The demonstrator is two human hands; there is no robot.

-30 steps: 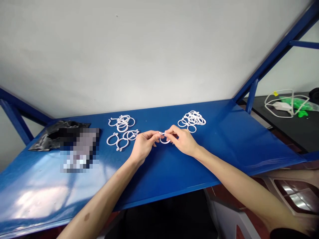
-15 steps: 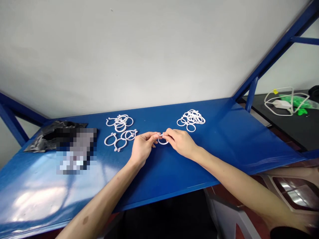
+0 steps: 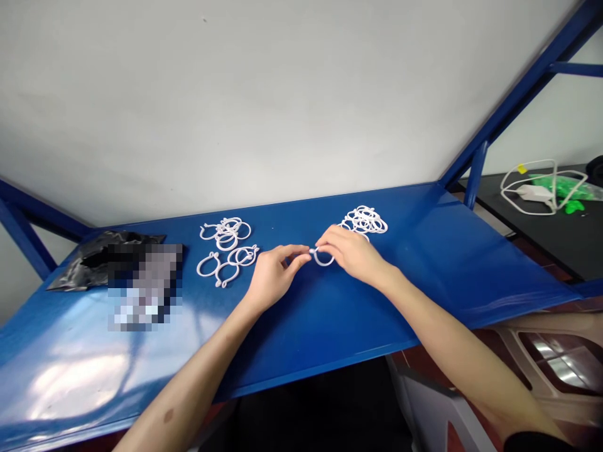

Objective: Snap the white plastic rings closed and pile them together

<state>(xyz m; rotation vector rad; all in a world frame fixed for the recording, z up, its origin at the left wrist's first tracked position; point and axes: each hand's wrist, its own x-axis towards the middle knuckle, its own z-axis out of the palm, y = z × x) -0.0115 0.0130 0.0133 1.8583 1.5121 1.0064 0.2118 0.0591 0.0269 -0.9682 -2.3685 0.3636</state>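
My right hand (image 3: pixel 353 251) pinches a white curtain ring (image 3: pixel 324 263) just above the blue table, and part of the ring is hidden by its fingers. From the left, the thumb and index fingertips of my left hand (image 3: pixel 277 273) close on the ring's small knobbed end. Several similar white rings with small eyelets (image 3: pixel 227 271) lie left of my left hand, some with a gap in the loop. A tangled heap of white rings (image 3: pixel 365 220) rests beyond my right hand, partly covered by it.
The blue table (image 3: pixel 320 326) meets a pale wall (image 3: pixel 282 107) at the back. On the left are a black plastic bag (image 3: pixel 89 257) and a blurred-out flat object (image 3: pixel 151 285). Blue frame posts (image 3: pixel 475 176) stand at the sides. A dark surface at right holds a white cable (image 3: pixel 504 191) and green plastic (image 3: pixel 560 186).
Both hands have shifted a little to the right with the ring. My right hand now covers the near edge of the right heap. The rings on the left lie as before.
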